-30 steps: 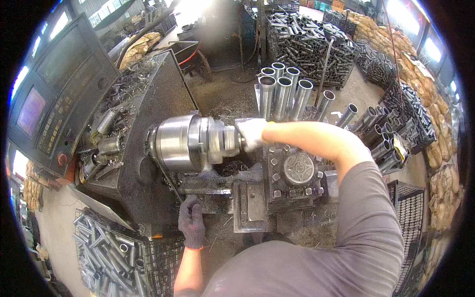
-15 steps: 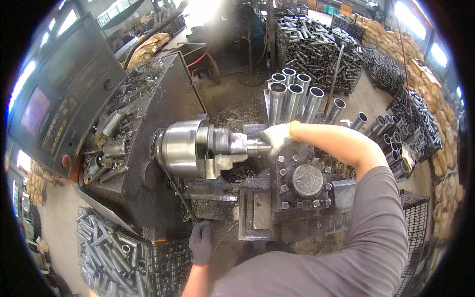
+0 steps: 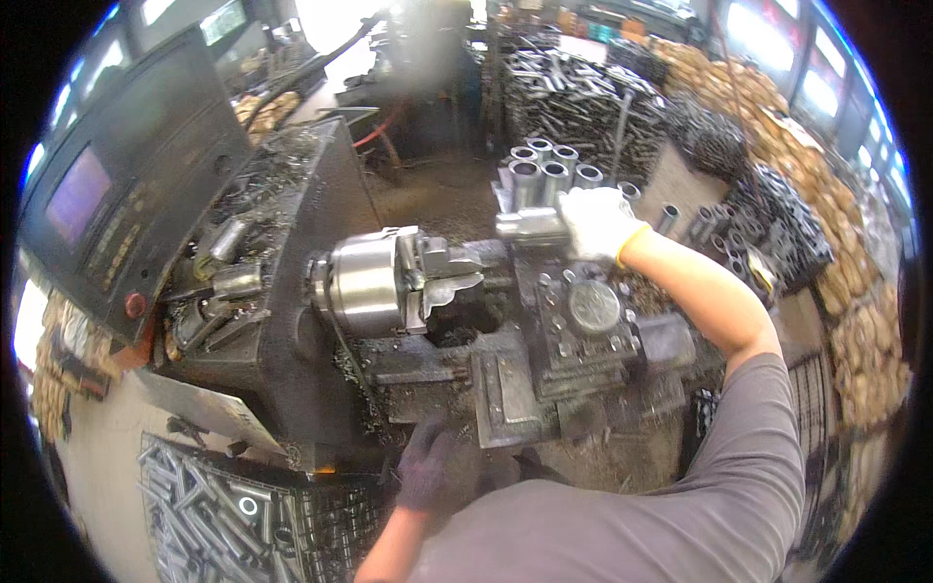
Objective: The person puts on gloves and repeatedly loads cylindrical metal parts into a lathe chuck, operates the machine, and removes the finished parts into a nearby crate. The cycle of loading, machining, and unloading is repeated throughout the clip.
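My right hand [image 3: 595,223], in a white glove, is closed around a short shiny metal tube [image 3: 528,225]. The tube lies sideways above the tool post [image 3: 593,308], to the right of the lathe chuck [image 3: 367,286] and apart from it. Between the chuck jaws [image 3: 449,262] I see no tube. My left hand [image 3: 424,468], in a dark glove, is low in front of the machine bed, near the lower end of a thin rod [image 3: 362,384]. Motion smears its fingers, so their pose is unclear.
Several upright tubes [image 3: 554,177] stand behind the tool post, with more to the right. A crate of tubes [image 3: 209,510] sits at lower left. The control panel [image 3: 107,204] stands left. Metal shavings [image 3: 292,160] litter the machine top. Stacked sacks [image 3: 846,321] line the right.
My right hand has drawn the tube out of the chuck jaws and moved it right and up. My left hand has shifted slightly right. The head view has turned a little.
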The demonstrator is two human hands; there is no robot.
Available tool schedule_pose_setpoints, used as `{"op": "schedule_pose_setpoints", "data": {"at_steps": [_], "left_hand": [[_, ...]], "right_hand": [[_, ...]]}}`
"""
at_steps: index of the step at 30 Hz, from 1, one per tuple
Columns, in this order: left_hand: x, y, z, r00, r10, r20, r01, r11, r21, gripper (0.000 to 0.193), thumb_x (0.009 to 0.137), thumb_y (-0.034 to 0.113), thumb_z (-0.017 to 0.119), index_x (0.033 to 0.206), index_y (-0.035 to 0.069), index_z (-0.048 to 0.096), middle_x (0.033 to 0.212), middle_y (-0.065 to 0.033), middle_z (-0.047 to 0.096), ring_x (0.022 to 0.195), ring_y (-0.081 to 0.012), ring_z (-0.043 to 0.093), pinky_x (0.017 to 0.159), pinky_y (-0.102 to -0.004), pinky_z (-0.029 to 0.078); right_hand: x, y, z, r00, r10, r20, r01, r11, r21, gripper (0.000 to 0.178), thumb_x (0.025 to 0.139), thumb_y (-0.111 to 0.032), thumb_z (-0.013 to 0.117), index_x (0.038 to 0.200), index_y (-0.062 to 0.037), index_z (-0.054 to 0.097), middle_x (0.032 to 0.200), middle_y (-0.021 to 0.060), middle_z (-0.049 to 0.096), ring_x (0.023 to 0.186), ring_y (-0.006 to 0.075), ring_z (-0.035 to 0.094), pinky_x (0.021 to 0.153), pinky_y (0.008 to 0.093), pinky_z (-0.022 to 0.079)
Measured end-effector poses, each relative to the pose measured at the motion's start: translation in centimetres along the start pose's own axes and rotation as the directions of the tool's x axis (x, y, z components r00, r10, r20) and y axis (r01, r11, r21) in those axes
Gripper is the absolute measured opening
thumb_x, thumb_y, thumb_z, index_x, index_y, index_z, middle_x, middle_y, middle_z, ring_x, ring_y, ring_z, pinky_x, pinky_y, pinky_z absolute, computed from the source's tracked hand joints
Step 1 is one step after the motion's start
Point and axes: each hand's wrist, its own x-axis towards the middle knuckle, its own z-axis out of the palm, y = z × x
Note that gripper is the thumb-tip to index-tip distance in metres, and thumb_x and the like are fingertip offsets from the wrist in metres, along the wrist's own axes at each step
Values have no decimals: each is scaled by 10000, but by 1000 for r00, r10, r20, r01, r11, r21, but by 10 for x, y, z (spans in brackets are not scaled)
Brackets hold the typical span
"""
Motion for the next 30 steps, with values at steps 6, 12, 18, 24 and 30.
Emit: {"op": "schedule_pose_setpoints", "data": {"at_steps": [6,12,18,24,30], "left_hand": [[49,46,81,994,-105,12,55,413,-909,479,1026,301,733,1405,43,599,1290,-99,674,1172,-229,661,991,-369,552],[33,-30,87,824,-485,292,543,534,-648,518,967,338,816,1344,27,645,1185,-107,713,1058,-260,710,941,-436,583],[18,-83,83,718,-516,468,611,145,-778,474,1024,403,683,1335,46,660,1250,-161,723,1175,-359,682,1061,-543,544],[24,-64,55,751,-332,571,631,107,-768,523,1069,459,549,1359,32,632,1230,-213,731,1129,-382,717,1017,-530,572],[30,-33,43,880,-366,304,467,542,-699,588,1086,504,575,1490,79,518,1213,-177,710,987,-289,746,859,-455,638]], "right_hand": [[-146,-138,11,997,-60,49,28,864,503,863,760,-428,836,1449,-32,498,1171,282,694,953,441,751,813,512,619],[-216,-190,152,772,-53,634,-508,549,664,637,781,-451,834,1222,-19,678,908,169,752,789,331,755,708,446,596],[-256,-162,187,710,-239,662,-698,-113,707,450,814,-241,888,1133,-2,679,869,52,710,690,114,664,593,286,548],[-260,-115,176,969,147,197,-189,-63,980,463,755,-282,910,1134,-92,723,1054,78,776,962,214,745,887,365,607],[-259,-89,172,920,241,310,-376,320,869,555,794,-398,891,1212,-92,692,1110,179,775,1005,332,765,915,435,610]]}}
